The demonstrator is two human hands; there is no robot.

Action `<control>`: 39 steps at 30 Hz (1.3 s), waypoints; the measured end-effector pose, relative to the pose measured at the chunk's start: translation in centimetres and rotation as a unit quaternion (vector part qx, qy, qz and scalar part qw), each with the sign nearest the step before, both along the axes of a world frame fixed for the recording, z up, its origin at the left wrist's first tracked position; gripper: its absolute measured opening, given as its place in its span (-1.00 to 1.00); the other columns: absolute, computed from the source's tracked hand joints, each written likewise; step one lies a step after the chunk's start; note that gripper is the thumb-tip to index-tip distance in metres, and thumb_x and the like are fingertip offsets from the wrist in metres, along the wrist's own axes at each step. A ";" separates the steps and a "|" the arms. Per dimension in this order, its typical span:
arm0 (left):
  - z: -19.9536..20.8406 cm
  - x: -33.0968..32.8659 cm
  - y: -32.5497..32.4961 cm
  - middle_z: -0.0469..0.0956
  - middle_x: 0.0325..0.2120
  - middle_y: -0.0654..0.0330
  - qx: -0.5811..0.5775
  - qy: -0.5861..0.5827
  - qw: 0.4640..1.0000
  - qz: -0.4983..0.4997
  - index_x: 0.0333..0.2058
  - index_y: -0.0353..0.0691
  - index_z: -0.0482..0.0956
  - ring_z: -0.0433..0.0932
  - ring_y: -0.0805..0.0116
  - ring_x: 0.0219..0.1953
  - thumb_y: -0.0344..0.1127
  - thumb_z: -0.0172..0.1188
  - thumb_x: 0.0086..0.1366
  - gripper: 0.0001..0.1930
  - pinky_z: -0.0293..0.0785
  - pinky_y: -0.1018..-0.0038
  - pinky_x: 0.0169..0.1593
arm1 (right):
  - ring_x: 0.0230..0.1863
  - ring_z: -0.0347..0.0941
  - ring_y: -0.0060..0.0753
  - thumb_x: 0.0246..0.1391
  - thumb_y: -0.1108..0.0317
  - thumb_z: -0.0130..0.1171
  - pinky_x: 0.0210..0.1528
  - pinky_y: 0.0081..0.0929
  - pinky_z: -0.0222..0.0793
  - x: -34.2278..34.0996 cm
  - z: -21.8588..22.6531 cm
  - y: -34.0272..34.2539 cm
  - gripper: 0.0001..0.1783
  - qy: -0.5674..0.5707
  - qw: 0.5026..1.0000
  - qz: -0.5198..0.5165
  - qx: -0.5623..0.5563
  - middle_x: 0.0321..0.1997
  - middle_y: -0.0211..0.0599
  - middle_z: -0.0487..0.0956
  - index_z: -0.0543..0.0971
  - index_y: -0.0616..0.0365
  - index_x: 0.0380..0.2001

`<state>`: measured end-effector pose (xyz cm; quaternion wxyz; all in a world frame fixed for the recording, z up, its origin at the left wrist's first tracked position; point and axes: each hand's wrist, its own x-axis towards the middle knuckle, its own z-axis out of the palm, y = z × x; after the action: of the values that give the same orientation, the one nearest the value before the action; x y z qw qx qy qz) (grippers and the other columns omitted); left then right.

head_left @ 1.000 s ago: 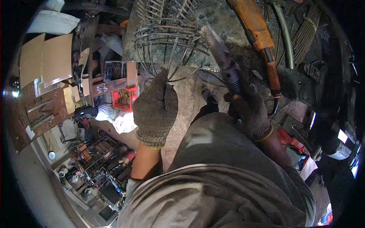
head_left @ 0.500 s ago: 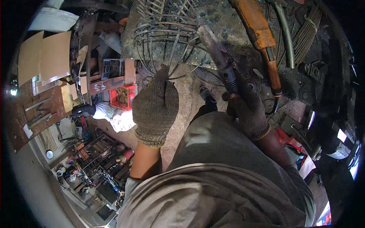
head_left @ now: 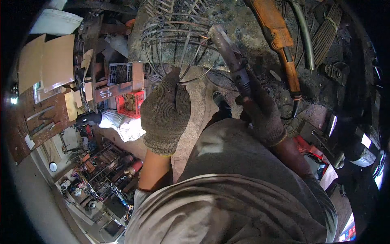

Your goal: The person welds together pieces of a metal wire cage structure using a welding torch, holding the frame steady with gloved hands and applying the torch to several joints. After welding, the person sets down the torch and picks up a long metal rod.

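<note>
My left hand [head_left: 165, 112], in a knitted work glove, is closed on a strut of a round cage of bent metal rods [head_left: 178, 31]. The cage rests partly on a dark, dirty metal tabletop and partly overhangs its near edge. In my right hand [head_left: 264, 116], also gloved, is a welding torch [head_left: 233, 59], its handle gripped with the fingers wrapped round. The torch's nozzle slants up and left and meets the right side of the cage's upper rods. A small orange glow shows beside the nozzle tip.
An orange power tool [head_left: 276, 36] lies right of the torch, with a bent metal tube [head_left: 304, 32] and a tied bundle of rods [head_left: 327, 34] beyond it. Below on the left are a red crate [head_left: 131, 103], cardboard sheets [head_left: 57, 61] and a cluttered rack [head_left: 107, 166].
An orange glow has appeared at the torch tip. The torch nozzle has shifted slightly up and left. My left hand has hardly moved.
</note>
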<state>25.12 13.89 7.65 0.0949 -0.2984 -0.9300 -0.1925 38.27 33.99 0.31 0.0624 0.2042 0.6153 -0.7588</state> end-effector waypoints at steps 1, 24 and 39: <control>-0.1 0.0 -0.1 0.71 -0.30 -0.01 0.001 0.000 1.000 0.000 0.03 -0.20 0.65 0.71 0.09 -0.36 -0.29 0.22 0.29 -0.66 0.63 0.29 -0.25 | -0.31 0.54 -0.48 0.40 0.30 -0.05 -0.18 -0.44 0.53 0.0 -0.1 0.1 -0.29 0.000 1.000 0.000 0.001 -0.26 -0.27 0.60 0.02 0.12 0.52; -0.1 0.7 -0.3 0.66 -0.11 0.04 -0.199 0.137 0.970 -0.041 0.10 -0.23 0.58 0.67 0.19 -0.21 -0.36 0.22 0.30 -0.61 0.62 0.34 -0.20 | -0.32 0.48 -0.57 0.39 0.38 -0.01 -0.26 -0.52 0.46 0.4 0.4 -0.5 -0.50 0.001 1.000 -0.007 -0.009 -0.17 -0.30 0.58 0.25 0.17 0.34; -0.4 -0.2 -0.4 0.70 -0.17 0.05 -0.025 0.065 0.996 -0.055 0.05 -0.25 0.64 0.69 0.17 -0.33 -0.35 0.22 0.30 -0.65 0.64 0.34 -0.26 | -0.38 0.43 -0.66 0.37 0.44 0.02 -0.35 -0.57 0.40 0.8 -1.8 -0.9 -0.63 0.039 0.996 -0.070 -0.043 -0.16 -0.37 0.58 0.42 0.19 0.20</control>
<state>24.88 13.48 7.21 0.1365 -0.3634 -0.9086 -0.1540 39.04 33.08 -1.53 -0.0063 0.2137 0.5684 -0.7945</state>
